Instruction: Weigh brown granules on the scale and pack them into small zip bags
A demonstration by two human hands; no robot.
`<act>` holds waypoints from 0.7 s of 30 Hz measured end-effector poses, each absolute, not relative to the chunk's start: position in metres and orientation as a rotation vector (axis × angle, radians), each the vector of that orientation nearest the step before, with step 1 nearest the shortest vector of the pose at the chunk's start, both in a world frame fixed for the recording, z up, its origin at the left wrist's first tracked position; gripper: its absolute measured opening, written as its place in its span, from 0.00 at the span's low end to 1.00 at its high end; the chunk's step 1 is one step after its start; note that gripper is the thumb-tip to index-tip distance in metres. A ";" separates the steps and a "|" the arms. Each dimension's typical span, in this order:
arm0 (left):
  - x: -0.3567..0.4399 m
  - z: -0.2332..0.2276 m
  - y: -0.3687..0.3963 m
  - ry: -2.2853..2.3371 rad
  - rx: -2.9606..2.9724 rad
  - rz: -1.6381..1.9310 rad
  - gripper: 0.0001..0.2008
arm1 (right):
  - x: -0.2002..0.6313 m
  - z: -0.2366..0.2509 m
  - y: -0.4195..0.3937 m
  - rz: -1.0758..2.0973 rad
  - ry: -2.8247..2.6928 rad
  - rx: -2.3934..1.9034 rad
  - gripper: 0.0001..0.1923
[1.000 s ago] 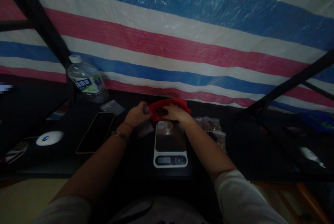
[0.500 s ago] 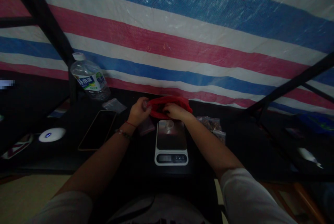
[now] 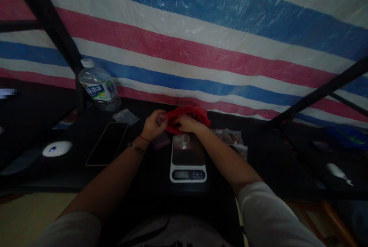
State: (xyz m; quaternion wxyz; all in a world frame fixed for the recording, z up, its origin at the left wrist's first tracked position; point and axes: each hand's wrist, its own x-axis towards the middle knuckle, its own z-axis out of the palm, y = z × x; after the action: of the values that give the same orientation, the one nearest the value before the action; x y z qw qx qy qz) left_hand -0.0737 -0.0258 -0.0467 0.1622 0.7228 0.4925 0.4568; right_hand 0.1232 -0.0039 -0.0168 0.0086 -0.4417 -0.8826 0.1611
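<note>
A red plastic bag lies with its mouth spread behind a white kitchen scale. My left hand is closed at the bag's left edge, gripping the rim, with a small clear object by the fingers. My right hand reaches into the mouth from the right; its fingertips are inside, partly hidden, and curled. What they may hold is too dark to see. On the scale's metal plate, near its far edge, rests a small clear round piece.
Filled zip bags lie right of the scale. To the left are a phone, a clear zip bag, a plastic bottle and a white mouse-like device. Dark frame bars slant at both sides before a striped tarp.
My right hand has shifted slightly left, its fingers further over the bag's mouth. The bag's rim has changed shape a little. My left hand has stayed at the edge.
</note>
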 end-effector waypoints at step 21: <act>-0.069 -0.035 -0.040 1.334 2.316 1.307 0.17 | 0.153 -0.008 -0.008 0.434 -2.655 -1.638 0.29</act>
State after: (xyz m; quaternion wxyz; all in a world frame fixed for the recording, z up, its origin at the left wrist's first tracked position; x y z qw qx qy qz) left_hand -0.0692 -0.0405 -0.0353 0.0829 0.7757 0.4469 0.4378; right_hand 0.1532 -0.0081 -0.0076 -0.0042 -0.5201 -0.8429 0.1378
